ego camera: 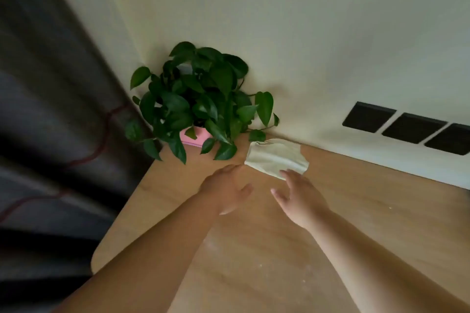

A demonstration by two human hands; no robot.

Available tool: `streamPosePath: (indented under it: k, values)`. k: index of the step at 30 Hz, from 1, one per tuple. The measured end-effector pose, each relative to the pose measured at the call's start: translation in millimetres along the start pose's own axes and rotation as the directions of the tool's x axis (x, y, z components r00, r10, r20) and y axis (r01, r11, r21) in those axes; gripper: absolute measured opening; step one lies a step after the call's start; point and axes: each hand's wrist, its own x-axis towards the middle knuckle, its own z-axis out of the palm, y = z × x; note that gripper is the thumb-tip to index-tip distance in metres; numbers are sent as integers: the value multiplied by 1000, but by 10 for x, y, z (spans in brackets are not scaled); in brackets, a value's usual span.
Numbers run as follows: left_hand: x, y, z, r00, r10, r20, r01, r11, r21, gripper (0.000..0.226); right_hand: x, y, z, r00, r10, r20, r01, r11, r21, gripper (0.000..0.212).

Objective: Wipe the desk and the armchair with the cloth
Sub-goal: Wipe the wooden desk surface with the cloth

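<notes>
In the corner of a light wooden counter [356, 211], against a cream wall [305, 33], stands a leafy dark green plant [201, 99] in a pink pot [195, 136]. Just right of the plant, a pale cream folded cloth [274, 156] lies flat on the counter, close to the wall, with one leaf tip by its far corner.

My left hand [226, 190] is in front of the plant, palm down, fingers straight and close together, holding nothing. My right hand [300, 198] is in front and to the right of the plant, fingers loosely spread, with the fingertips at the cloth's near edge. I cannot tell whether they touch it.

Left of the plant, past the counter's rounded edge, hangs a dark grey curtain [50, 109] with a thin red line. Well to the right of the plant, three black rectangular panels [368, 117] sit in a row low on the wall. Small white specks [260, 265] dot the counter well in front of the plant.
</notes>
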Motion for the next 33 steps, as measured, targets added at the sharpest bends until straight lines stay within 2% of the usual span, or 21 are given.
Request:
streamPosePath:
  k: [5,9,13,16,20,22,25,28,31,33]
  values:
    - [466,-287,141,996,91,-27,-84,981,177,65,704,14,300,999,-40,11,41,982,-186,77]
    - [633,-533,312,1000,-22,1,21,968,251,75,1118,96,489,999,-50,12,51,954,-295,78]
    - [688,-594,335,1000,9,-27,-2,961,275,71,1231,106,651,998,-26,-50,8,944,-329,64]
    - [692,-627,261,999,35,15,-38,963,267,70,1253,63,625,993,-26,-112,-5,964,-266,53]
    - [526,-935,38,989,150,-18,-145,978,152,62,1157,-138,638,986,20,-163,-28,998,-49,59]
    - [298,-1259,6,991,129,-34,-118,968,220,65,1033,-334,746,989,47,-139,-50,999,-22,58]
    - [-136,-1801,7,997,29,-78,-5,956,293,71,815,-783,996,991,78,-109,-84,995,-50,54]
    - [-682,-2236,85,969,-172,-178,209,954,216,86,684,-1209,1227,994,93,-56,-99,988,-119,54]
    - [-1373,-2452,404,860,-397,-320,426,905,23,92,785,-1296,1226,999,32,-33,-39,962,-269,61]
    - [-1673,-2445,683,778,-521,-352,504,851,-146,92,918,-1180,1188,999,-48,-8,41,924,-380,70]
